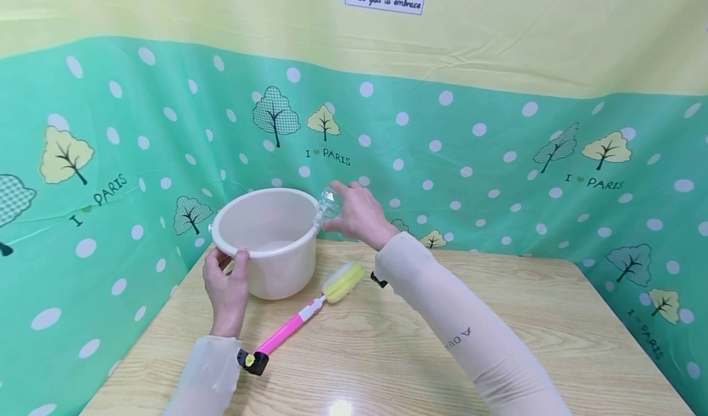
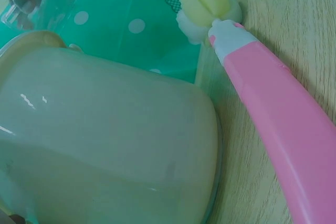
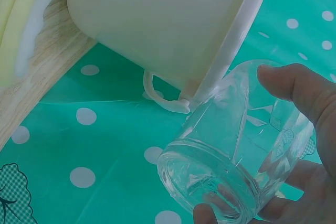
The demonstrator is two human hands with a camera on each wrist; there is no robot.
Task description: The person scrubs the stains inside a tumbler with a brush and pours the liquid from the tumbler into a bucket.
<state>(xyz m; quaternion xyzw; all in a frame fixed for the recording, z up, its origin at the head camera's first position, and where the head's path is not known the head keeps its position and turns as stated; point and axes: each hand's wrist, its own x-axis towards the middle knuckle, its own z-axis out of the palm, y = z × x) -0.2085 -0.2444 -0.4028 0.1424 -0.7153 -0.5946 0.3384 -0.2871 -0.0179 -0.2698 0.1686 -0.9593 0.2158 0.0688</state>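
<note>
A white plastic bucket [image 1: 282, 274] stands upright at the table's left side, and my left hand [image 1: 227, 290] grips its near rim. Over the right rim, my right hand [image 1: 359, 213] holds a clear cup [image 1: 329, 204] tilted toward the bucket. In the right wrist view the transparent cup [image 3: 231, 156] shows a thick base and faceted sides, with thumb and fingers around it. Any liquid in the cup is hard to make out. A sponge brush [image 1: 287, 333] with a pink handle and a yellow-and-white head lies in front of the bucket, touched by neither hand.
A wooden table [image 1: 442, 354] carries these things. Behind it and at both sides hangs a green and yellow cloth [image 1: 470, 158] with white dots and printed trees, close behind the bucket. A small handle loop [image 3: 152, 90] sticks out below the bucket's rim.
</note>
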